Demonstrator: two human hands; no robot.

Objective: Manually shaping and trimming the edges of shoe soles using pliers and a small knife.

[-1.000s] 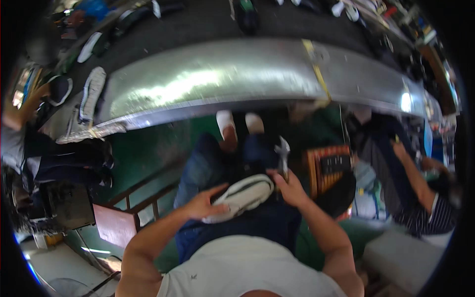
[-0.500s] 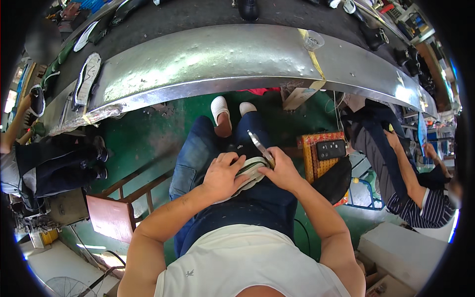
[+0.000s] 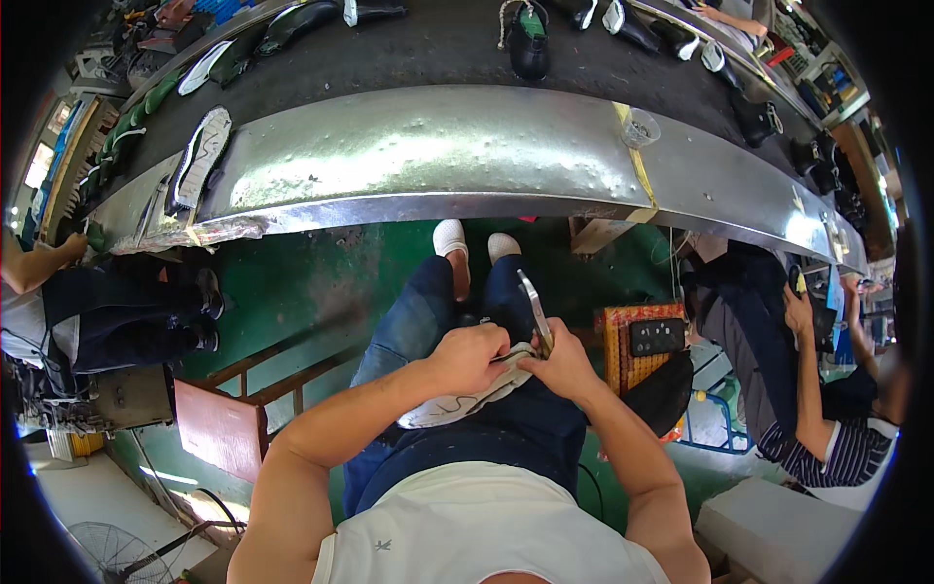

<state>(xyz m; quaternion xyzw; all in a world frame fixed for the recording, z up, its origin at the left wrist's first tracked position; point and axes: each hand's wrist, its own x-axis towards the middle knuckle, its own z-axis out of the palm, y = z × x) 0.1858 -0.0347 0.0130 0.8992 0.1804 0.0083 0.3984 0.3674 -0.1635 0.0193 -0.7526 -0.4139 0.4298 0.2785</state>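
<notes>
Your left hand is closed over the upper side of a pale shoe sole that lies across your lap, its fingers curled down onto it. Your right hand sits just beside the left, touching the same end of the sole, and is clamped around the handle of a metal tool whose slim, shiny blade-like arm rises up and away from your knuckles. The two hands are close together, almost touching, over your thighs.

Below the hands, your legs in dark blue jeans stretch forward, ending in white shoes on the green floor. To your right stands an orange crate with a black device resting on top. To your left is a low wooden frame.

Ahead of your feet runs the curved metal edge of a conveyor, its dark belt carrying shoes and soles, among them a black shoe and a white sole. A small clear cup sits on the metal edge.

At the right, another person in a striped shirt is seated. At the left, another person's legs in dark trousers show.
</notes>
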